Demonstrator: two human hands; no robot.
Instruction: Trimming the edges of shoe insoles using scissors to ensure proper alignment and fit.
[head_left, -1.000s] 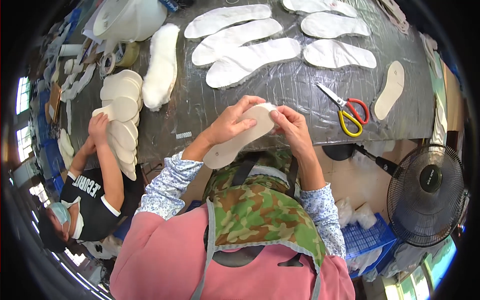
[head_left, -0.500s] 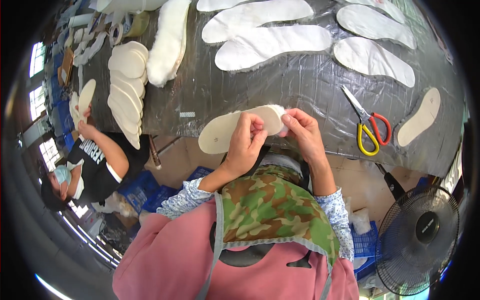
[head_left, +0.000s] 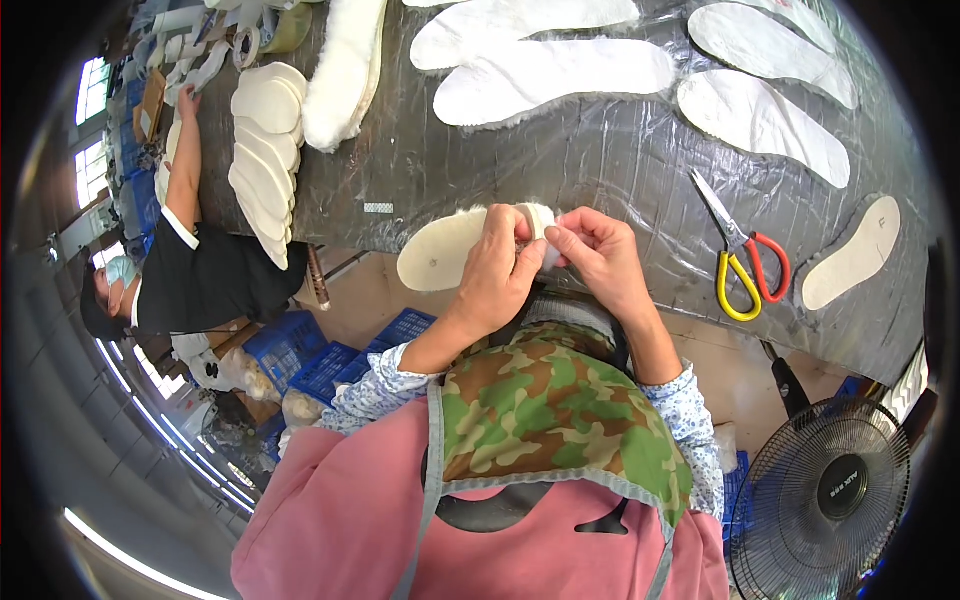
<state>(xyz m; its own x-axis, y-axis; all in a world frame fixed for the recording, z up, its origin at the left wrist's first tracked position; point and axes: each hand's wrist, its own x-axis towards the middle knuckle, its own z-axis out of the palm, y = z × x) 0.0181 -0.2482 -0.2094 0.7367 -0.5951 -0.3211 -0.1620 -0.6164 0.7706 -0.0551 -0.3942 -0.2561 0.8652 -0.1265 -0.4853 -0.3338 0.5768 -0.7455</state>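
Between my hands, near the table's front edge, is a cream insole (head_left: 437,252) with white fluff along its edge. My left hand (head_left: 498,262) is closed on it near its right end, fingers curled over the top. My right hand (head_left: 598,258) pinches that same end with thumb and fingers, where the layers look bent up. Fingers hide part of this end. Scissors (head_left: 738,255) with one red and one yellow handle lie spread apart to the right. Beyond them rests a single cream insole (head_left: 852,254).
White fleece-backed insole pieces (head_left: 556,82) lie across the far table. A fanned stack of cream insoles (head_left: 266,160) and a fluffy white insole (head_left: 340,75) are at left. A masked co-worker (head_left: 205,280) stands left. A black fan (head_left: 825,500) and blue crates (head_left: 325,370) stand below.
The insole's right end, flat before, now looks bent up between my fingers. The co-worker's arm has stretched farther along the table. The whole view has shifted slightly.
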